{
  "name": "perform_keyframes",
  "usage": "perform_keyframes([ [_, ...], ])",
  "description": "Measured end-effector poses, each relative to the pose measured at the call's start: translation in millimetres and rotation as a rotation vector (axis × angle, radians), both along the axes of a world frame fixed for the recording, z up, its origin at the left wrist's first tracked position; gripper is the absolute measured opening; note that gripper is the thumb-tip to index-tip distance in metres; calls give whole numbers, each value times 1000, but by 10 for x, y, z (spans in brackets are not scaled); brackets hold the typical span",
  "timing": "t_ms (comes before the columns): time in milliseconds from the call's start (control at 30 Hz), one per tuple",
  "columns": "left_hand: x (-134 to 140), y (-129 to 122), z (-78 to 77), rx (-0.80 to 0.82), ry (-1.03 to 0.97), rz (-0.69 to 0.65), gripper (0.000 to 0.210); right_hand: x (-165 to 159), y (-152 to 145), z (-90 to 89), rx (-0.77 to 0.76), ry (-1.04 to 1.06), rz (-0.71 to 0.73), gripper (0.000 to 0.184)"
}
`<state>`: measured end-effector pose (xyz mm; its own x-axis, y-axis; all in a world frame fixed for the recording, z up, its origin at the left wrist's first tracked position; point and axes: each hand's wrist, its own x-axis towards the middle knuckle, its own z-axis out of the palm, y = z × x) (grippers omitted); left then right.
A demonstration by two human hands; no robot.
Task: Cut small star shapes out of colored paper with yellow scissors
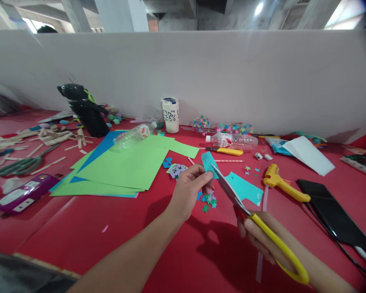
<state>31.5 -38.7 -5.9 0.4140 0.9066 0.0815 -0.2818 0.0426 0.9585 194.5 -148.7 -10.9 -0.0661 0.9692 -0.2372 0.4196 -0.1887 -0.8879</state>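
Between the thumb and fingers of my left hand (187,189) is a small strip of turquoise paper (209,162), held up above the table. My right hand (259,232) is closed around scissors (232,191) with a yellow handle and a red one. The blade tips reach the right edge of the strip beside my left thumb; I cannot tell whether they are cutting into it. A larger turquoise paper piece (244,188) lies on the table behind the blades. Small coloured paper stars (208,200) sit in a pile beneath my hands.
Green paper sheets (125,171) cover the left middle of the red table. A yellow glue gun (282,185) and a black phone (335,215) lie right. Toward the white partition are a plastic bottle (236,141), a yellow cutter (230,151), a white cup (171,116) and a black flask (87,112).
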Motion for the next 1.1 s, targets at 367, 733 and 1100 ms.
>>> perform_keyframes([
  [367, -5, 2, 2, -32, -3, -4, 15, -15, 35, 14, -48, -19, -20, 50],
  [733, -14, 6, 24, -18, -10, 6, 14, 25, 79, 10, -52, -13, -15, 41],
  [1100, -10, 52, 7, -64, -90, 48, 12, 57, 73, -63, -27, -30, -11, 52],
])
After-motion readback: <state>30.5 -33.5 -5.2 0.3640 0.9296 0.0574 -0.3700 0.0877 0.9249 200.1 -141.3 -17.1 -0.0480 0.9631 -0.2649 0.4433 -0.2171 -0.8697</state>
